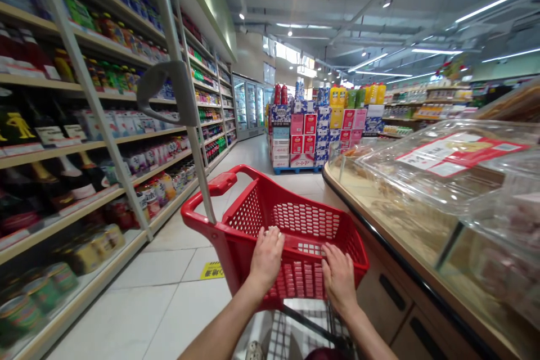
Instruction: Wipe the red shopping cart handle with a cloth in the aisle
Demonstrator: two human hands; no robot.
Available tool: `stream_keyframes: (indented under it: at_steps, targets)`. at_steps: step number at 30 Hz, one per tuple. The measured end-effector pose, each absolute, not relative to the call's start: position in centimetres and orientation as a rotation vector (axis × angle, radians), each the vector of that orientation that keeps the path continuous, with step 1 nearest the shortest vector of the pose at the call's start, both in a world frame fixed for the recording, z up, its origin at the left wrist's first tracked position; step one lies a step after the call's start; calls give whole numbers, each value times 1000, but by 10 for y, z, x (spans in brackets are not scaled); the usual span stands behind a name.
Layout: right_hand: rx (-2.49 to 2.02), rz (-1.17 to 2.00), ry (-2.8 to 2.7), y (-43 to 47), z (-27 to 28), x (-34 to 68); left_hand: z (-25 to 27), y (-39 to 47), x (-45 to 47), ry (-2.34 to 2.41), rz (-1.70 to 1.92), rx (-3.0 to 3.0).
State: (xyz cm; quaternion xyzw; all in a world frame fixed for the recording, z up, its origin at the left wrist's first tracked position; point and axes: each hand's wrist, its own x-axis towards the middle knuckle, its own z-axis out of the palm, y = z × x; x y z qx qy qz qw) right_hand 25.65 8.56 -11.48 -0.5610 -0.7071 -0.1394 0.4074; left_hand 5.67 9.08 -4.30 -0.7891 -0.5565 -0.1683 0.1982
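Note:
A red plastic shopping cart (pixel 291 281) with a perforated basket stands before me, turned sideways. My left hand (pixel 269 256) grips the near rim of the basket around its middle, fingers bent over the edge. Farther right along the same rim, my right hand (pixel 338 273) is hooked over it, its fingertips partly hidden inside. The cart's red handle (pixel 211 185) is at the left end, where a grey upright pole rises with a grey loop grip (pixel 169 93). Below the basket, a lower wire rack (pixel 291 332) is partly visible.
Shelves (pixel 84 84) of bottles and cans line the left side. At right, a wooden display counter (pixel 379 247) carries clear plastic food boxes (pixel 455 157), close to the cart. Stacked drink cartons (pixel 304 140) stand ahead on a blue pallet. White floor tiles (pixel 164 292) bear a yellow sticker (pixel 212 270).

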Motion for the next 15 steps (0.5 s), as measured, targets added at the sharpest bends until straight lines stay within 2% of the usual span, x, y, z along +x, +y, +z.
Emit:
stream_keyframes:
  at_steps: [4,12,15]
  targets:
    - [-1497,-349,-1777,88,-116,266,-50,87,61,-1416,-513,-2222]
    - [-1460,-359,-1788,80,-120,267,-21,74,-19,-1471,-694,-1979]
    - [-1455,-376,-1756,78,-122,266,-26,79,-3,-1486,-675,-2005]
